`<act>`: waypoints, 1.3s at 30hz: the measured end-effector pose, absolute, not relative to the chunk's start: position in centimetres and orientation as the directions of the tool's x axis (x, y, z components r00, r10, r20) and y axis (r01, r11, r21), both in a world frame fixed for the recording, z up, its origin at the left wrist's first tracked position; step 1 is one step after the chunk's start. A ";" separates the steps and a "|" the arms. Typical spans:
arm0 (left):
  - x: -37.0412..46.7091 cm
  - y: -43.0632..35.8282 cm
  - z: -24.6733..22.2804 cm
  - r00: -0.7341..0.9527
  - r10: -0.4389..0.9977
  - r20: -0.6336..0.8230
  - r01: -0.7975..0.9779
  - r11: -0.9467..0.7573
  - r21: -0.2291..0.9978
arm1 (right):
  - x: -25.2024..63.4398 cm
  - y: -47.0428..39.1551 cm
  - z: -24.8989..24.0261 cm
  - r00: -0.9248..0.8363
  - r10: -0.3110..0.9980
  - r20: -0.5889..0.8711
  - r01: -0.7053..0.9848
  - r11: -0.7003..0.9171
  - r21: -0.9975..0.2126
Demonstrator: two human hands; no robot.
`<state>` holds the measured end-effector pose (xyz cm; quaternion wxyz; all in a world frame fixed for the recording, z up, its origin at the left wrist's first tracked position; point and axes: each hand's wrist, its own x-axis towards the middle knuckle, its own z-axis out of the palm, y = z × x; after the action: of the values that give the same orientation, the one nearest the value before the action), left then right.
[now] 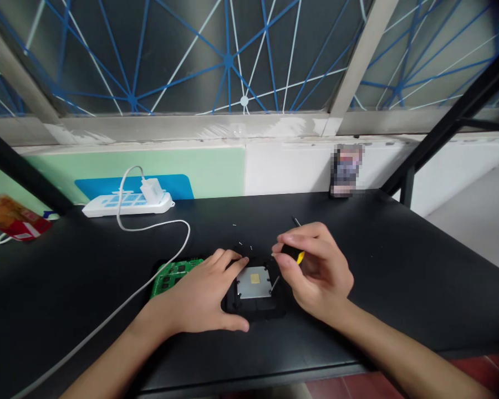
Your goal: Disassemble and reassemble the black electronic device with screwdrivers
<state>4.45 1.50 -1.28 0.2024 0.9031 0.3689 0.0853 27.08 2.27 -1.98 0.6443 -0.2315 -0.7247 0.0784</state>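
A black device housing [258,307] lies on the table, with a silver metal plate [247,287] in it that bears a small yellowish square. My left hand [203,293] rests spread on the housing's left side, thumb and fingers apart. Between the thumb and fingers of my right hand [316,266] is a screwdriver [291,253] with a black and yellow handle. Its thin shaft slants down to the plate's right edge, near the lower right corner. A green circuit board [172,275] sits left of the housing, partly covered by my left hand.
Small screws [240,244] and a dark, thin tool [296,221] lie behind the housing. A white cable [125,302] crosses the left side from a power strip [128,204]. A red packet [16,219] is at far left; a phone [346,172] leans on the wall.
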 end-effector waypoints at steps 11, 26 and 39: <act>4.4 1.6 -1.3 0.717 0.698 0.000 0.633 -0.651 0.418 | 27.1 2.5 -2.1 -0.087 0.425 0.901 0.163 0.898 -0.408; 4.5 1.6 -1.5 0.715 0.699 0.007 0.635 -0.654 0.413 | 26.9 2.1 -2.1 -0.107 0.502 0.858 0.039 0.864 -0.501; 4.4 1.6 -1.4 0.714 0.700 0.003 0.637 -0.652 0.411 | 26.6 1.9 -2.0 -0.079 0.550 0.832 -0.031 0.832 -0.553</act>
<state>4.40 1.57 -1.43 0.1941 0.9051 0.3695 0.0810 26.64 1.86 -1.99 0.6528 -0.1852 -0.7000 0.2225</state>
